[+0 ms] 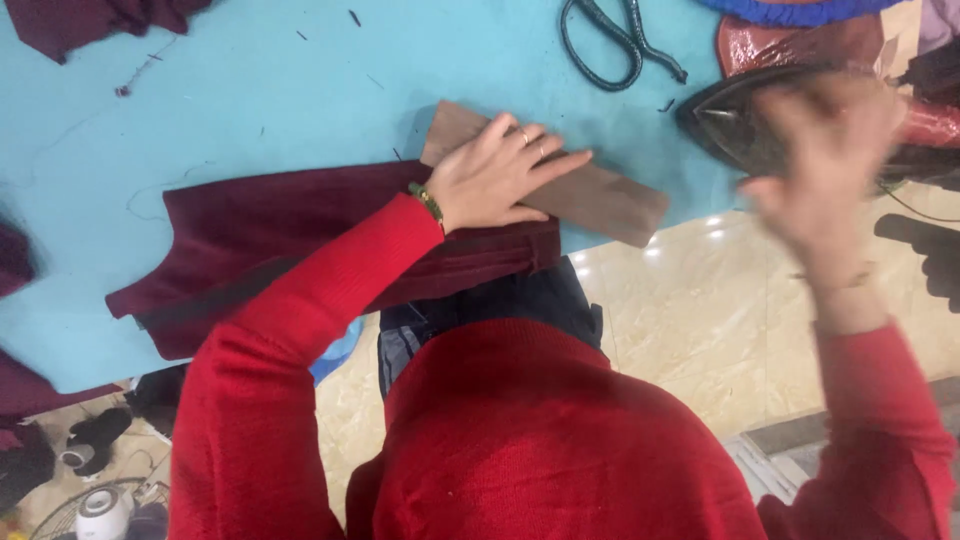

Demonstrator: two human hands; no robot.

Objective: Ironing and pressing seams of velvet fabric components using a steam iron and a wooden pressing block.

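Left hand lies flat, fingers spread, pressing the brown rectangular strip on dark maroon cloth; blurred right hand hovers open by the black iron.

Left hand on brown strip (flat)

Flat board lies on table, partly over garment piece to its left. Left hand rests on the board. Scissors lie behind it. Iron sits right of board, right hand at it.
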